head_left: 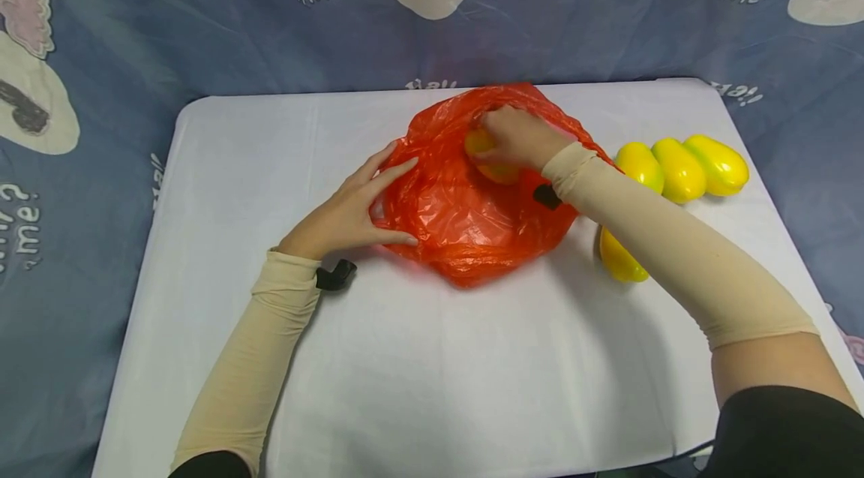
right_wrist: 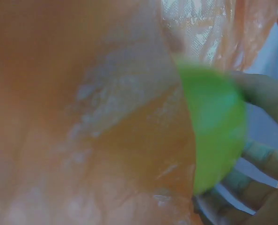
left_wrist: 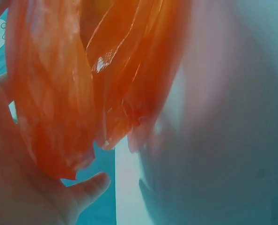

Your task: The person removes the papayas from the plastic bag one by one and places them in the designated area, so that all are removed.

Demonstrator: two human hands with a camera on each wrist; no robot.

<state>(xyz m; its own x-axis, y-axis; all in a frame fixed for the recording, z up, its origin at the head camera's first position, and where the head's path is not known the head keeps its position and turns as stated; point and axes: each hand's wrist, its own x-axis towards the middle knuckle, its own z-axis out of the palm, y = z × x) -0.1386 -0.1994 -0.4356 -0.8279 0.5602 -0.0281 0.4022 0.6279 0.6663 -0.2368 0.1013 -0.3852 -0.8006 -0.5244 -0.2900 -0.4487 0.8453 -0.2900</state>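
A red plastic bag (head_left: 459, 215) lies with its mouth spread wide on the white table. My right hand (head_left: 523, 136) reaches into it and grips a yellow mango (head_left: 496, 166). Through the right wrist view, this mango (right_wrist: 216, 129) looks greenish and is partly covered by the bag film, with the fingers (right_wrist: 265, 159) curved round its side. At the bag's left edge, my left hand (head_left: 344, 211) rests against the plastic, fingers and thumb spread apart. In the left wrist view the left thumb (left_wrist: 90, 190) extends beside the hanging red film (left_wrist: 59, 117).
Right of the bag, several yellow mangoes (head_left: 682, 170) sit in a touching row. Another mango (head_left: 621, 257) lies nearer, partly behind the right forearm. The white table (head_left: 418, 380) ends at a blue printed cloth (head_left: 236, 20) behind and to the sides.
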